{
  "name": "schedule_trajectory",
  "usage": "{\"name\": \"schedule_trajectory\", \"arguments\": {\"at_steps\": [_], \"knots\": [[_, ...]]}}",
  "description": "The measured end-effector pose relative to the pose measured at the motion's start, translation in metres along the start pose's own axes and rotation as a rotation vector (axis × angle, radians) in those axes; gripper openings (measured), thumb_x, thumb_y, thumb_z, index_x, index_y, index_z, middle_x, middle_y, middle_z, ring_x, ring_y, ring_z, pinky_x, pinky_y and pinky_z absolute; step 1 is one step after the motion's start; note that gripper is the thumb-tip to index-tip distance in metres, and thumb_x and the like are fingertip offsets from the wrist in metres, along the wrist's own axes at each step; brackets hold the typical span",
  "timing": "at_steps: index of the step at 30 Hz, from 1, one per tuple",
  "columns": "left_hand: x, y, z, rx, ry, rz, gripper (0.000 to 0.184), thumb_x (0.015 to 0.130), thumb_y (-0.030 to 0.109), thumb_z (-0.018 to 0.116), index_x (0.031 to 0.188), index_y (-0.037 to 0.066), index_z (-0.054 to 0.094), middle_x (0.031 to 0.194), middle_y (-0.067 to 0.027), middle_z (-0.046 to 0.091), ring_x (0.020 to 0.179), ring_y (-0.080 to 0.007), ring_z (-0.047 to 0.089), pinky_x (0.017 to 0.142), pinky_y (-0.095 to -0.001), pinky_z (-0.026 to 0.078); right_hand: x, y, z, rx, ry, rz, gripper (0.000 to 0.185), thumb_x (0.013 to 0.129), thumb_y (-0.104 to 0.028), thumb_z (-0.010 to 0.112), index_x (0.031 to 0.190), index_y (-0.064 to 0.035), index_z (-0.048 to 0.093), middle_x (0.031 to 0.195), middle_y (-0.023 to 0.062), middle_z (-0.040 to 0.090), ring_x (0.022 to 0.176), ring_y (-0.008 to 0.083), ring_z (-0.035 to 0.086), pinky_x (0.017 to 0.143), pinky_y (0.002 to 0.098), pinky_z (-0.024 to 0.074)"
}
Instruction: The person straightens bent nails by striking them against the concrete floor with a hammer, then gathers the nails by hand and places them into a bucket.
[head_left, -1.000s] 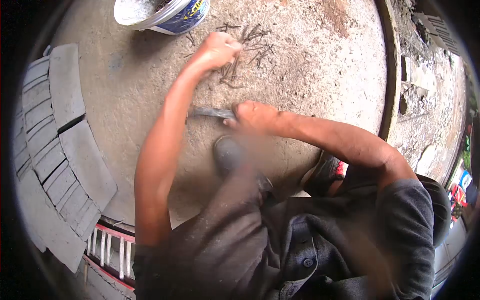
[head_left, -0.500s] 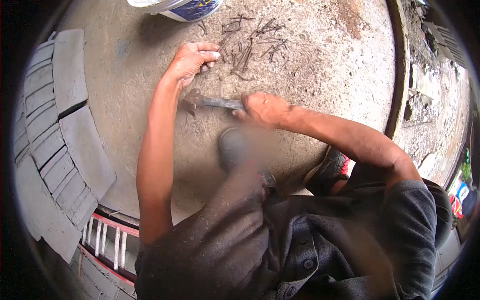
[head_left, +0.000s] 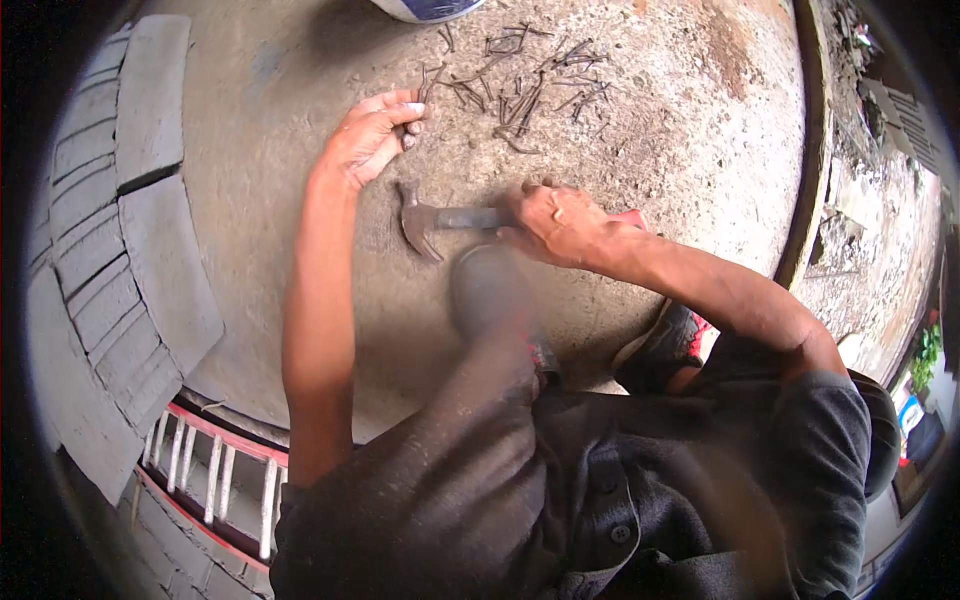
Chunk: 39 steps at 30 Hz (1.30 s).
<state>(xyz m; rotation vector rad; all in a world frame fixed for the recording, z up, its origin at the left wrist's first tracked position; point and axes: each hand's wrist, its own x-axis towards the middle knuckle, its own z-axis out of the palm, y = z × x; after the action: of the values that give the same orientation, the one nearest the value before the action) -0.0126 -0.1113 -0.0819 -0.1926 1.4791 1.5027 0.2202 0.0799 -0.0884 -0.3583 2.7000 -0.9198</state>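
My right hand (head_left: 560,222) is wrapped round the handle of a claw hammer (head_left: 423,220). The hammer lies level above the concrete floor, its rusty head pointing left towards my left forearm. Pinched between the thumb and fingers of my left hand (head_left: 375,132) is a dark nail (head_left: 425,84), its end sticking up past the fingertips. Just beyond that hand several loose nails (head_left: 530,95) are scattered on the floor, some of them bent. A shoe (head_left: 487,285), partly blurred, is below the hammer.
A white and blue bucket (head_left: 430,8) stands at the top edge, cut off by the frame. Grey blocks (head_left: 160,250) are stacked on the left, with a red and white ladder-like frame (head_left: 215,470) below them. A raised edge (head_left: 812,150) borders the rough floor on the right.
The hammer has turned so its claw and head show more clearly, and my right hand has shifted slightly right. A nail now shows above my left fingertips. The whole view has tilted a little.
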Motion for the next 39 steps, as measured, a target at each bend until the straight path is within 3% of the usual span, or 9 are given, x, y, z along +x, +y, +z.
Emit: {"name": "schedule_trajectory", "arguments": {"at_steps": [3, 6, 9, 11, 14, 27, 34, 36, 39], "knots": [[-0.005, -0.009, -0.008, -0.058, 0.017, 0.0, 0.009, 0.093, 0.001, 0.066, 0.101, 0.001, 0.063, 0.087, -0.0041, 0.064, 0.075, -0.0131, 0.059, 0.063, -0.0265, 0.046, 0.017, -0.016, -0.037, 0.071, 0.024, -0.019, 0.042, 0.095, -0.041, 0.064, 0.106, -0.0003, 0.066, 0.082, 0.0166, 0.066, 0.072, 0.0347, 0.067, 0.071, 0.0442, 0.0555], [-0.01, -0.023, -0.01, -0.12, -0.008, 0.038, 0.007, 0.092, 0.004, 0.068, 0.096, 0.004, 0.061, 0.084, -0.0028, 0.062, 0.071, -0.0119, 0.058, 0.061, -0.0256, 0.045, 0.048, -0.07, -0.151, 0.556, -0.334, 0.288, 0.033, 0.092, -0.032, 0.07, 0.087, 0.0003, 0.067, 0.076, 0.0134, 0.065, 0.077, 0.027, 0.067, 0.071, 0.0391, 0.0526], [-0.014, -0.03, -0.004, -0.186, 0.021, 0.084, 0.009, 0.091, 0.007, 0.069, 0.093, 0.006, 0.06, 0.081, -0.0018, 0.061, 0.068, -0.0108, 0.057, 0.059, -0.0249, 0.044, 0.024, -0.046, -0.21, 0.553, 0.151, -0.288, 0.024, 0.085, -0.024, 0.077, 0.078, -0.0036, 0.067, 0.075, 0.0062, 0.065, 0.07, 0.0194, 0.061, 0.061, 0.0328, 0.0466], [-0.009, -0.035, -0.001, -0.202, 0.032, 0.057, 0.01, 0.091, 0.007, 0.069, 0.095, 0.007, 0.06, 0.08, -0.0001, 0.06, 0.069, -0.01, 0.056, 0.059, -0.0241, 0.044, -0.015, -0.043, -0.26, 0.791, 0.449, -0.361, 0.026, 0.088, -0.027, 0.073, 0.089, -0.0024, 0.066, 0.08, 0.0062, 0.065, 0.069, 0.0193, 0.061, 0.059, 0.0325, 0.0472], [-0.011, -0.036, 0.011, -0.22, 0.094, 0.078, 0.012, 0.09, 0.007, 0.07, 0.096, 0.008, 0.059, 0.082, 0.0004, 0.06, 0.07, -0.0098, 0.056, 0.059, -0.024, 0.045, -0.048, -0.057, -0.307, 0.862, 0.594, -0.424, 0.024, 0.089, -0.026, 0.072, 0.091, -0.003, 0.066, 0.08, 0.0058, 0.065, 0.07, 0.0186, 0.061, 0.06, 0.0321, 0.0474], [-0.011, -0.045, 0.013, -0.231, 0.046, 0.136, 0.009, 0.095, 0.012, 0.067, 0.103, 0.008, 0.064, 0.085, 0.003, 0.063, 0.074, -0.0088, 0.057, 0.063, -0.0254, 0.045, -0.052, -0.077, -0.322, 0.814, 0.596, -0.439, 0.018, 0.094, -0.023, 0.067, 0.098, -0.0054, 0.069, 0.084, 0.0043, 0.067, 0.07, 0.0155, 0.06, 0.062, 0.0306, 0.0479], [-0.01, -0.047, 0.017, 0.049, 0.237, 0.162, 0.012, 0.094, 0.013, 0.066, 0.103, 0.006, 0.064, 0.085, 0.0016, 0.062, 0.072, -0.0082, 0.055, 0.064, -0.0244, 0.045, -0.03, -0.085, -0.323, 0.802, 0.54, -0.419, 0.017, 0.097, -0.021, 0.064, 0.102, -0.0066, 0.071, 0.086, 0.0035, 0.068, 0.071, 0.0139, 0.059, 0.064, 0.0298, 0.0482], [-0.011, -0.04, 0.023, 0.112, 0.273, 0.176, 0.013, 0.093, 0.013, 0.065, 0.103, 0.005, 0.065, 0.085, 0.0012, 0.062, 0.072, -0.0082, 0.055, 0.064, -0.0243, 0.046, -0.01, -0.086, -0.318, 0.777, 0.495, -0.377, 0.016, 0.098, -0.02, 0.064, 0.103, -0.007, 0.071, 0.086, 0.0033, 0.069, 0.071, 0.0134, 0.059, 0.064, 0.0295, 0.0483], [-0.006, -0.037, 0.026, 0.242, 0.271, 0.24, 0.016, 0.09, 0.013, 0.067, 0.103, 0.002, 0.066, 0.085, 0.0002, 0.063, 0.075, -0.0092, 0.056, 0.066, -0.0261, 0.046, 0.039, -0.064, -0.273, 0.66, 0.292, -0.12, 0.017, 0.099, -0.02, 0.063, 0.105, -0.0075, 0.072, 0.087, 0.003, 0.069, 0.071, 0.0127, 0.059, 0.065, 0.0292, 0.0485]]}}
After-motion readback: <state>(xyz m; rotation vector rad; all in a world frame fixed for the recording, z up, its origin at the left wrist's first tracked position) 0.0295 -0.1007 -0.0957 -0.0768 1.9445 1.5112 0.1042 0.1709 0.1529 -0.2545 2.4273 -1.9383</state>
